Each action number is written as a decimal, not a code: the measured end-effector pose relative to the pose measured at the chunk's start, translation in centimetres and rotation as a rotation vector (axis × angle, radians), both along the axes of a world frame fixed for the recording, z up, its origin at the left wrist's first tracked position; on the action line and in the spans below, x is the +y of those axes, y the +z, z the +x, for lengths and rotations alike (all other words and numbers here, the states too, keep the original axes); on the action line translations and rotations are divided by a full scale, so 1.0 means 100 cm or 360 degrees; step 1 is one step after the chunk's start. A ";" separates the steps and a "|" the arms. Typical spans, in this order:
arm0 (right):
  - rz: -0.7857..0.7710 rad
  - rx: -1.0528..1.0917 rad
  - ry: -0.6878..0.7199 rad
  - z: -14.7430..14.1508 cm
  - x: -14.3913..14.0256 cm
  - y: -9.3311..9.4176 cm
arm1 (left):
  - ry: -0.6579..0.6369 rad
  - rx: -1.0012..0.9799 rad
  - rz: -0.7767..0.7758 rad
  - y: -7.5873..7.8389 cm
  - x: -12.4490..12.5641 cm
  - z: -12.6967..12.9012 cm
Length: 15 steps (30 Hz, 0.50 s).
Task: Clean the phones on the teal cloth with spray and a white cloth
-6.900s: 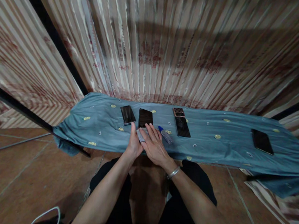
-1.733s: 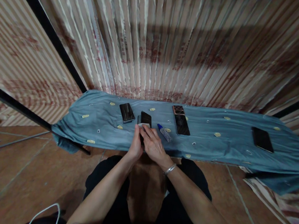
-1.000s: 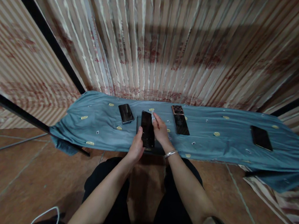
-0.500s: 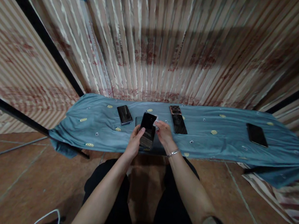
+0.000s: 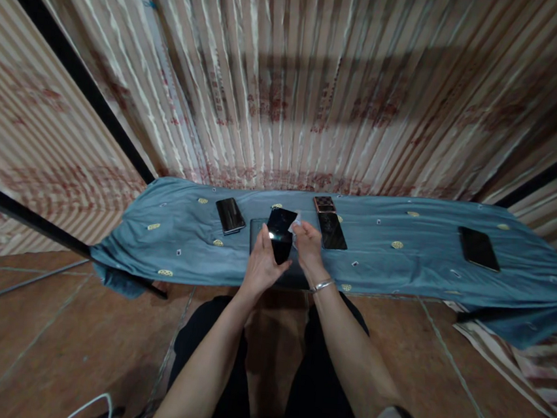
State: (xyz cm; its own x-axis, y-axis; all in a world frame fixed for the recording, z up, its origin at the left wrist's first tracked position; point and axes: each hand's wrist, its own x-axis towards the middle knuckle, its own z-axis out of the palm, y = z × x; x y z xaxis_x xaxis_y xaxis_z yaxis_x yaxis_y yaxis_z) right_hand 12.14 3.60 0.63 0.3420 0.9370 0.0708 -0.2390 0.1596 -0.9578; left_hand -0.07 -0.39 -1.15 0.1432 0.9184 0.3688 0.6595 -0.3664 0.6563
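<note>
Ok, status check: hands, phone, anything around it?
Left hand grips black phone, lifted above blue cloth. Right hand pinches small white wipe at phone's edge. Other phones lie apart.

A: Long teal embroidered cloth (image 5: 401, 267) runs left to right across the low bench, striped satin curtain (image 5: 290, 85) right behind it.

B: Middle of it, the left hand (image 5: 260, 270) lifts a black glossy smartphone (image 5: 280, 234) above the cloth, the right hand (image 5: 308, 251) touching its right edge.

A: Left of that lies another dark flat phone (image 5: 230, 215).

B: Just right, a black phone with a coppery top (image 5: 329, 223). Far right, well apart, a lone black rectangular phone (image 5: 478, 248).
</note>
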 end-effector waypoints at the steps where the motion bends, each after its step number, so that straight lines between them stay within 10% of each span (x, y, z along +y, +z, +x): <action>1: 0.0016 -0.0020 -0.0005 0.001 -0.001 0.001 | 0.0022 -0.0043 -0.0036 0.001 0.001 0.002; 15: 0.0135 -0.0793 0.0220 0.008 -0.024 0.001 | -0.0341 -0.1600 -0.1146 0.032 -0.026 0.012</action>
State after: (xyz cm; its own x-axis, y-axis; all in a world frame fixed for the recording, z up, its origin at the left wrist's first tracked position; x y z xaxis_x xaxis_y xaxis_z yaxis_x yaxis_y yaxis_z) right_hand 12.96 1.15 0.75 0.1213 0.9550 0.2708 0.2181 0.2405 -0.9458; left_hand 1.09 -3.01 2.02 0.2609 0.9496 -0.1736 -0.2764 0.2458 0.9291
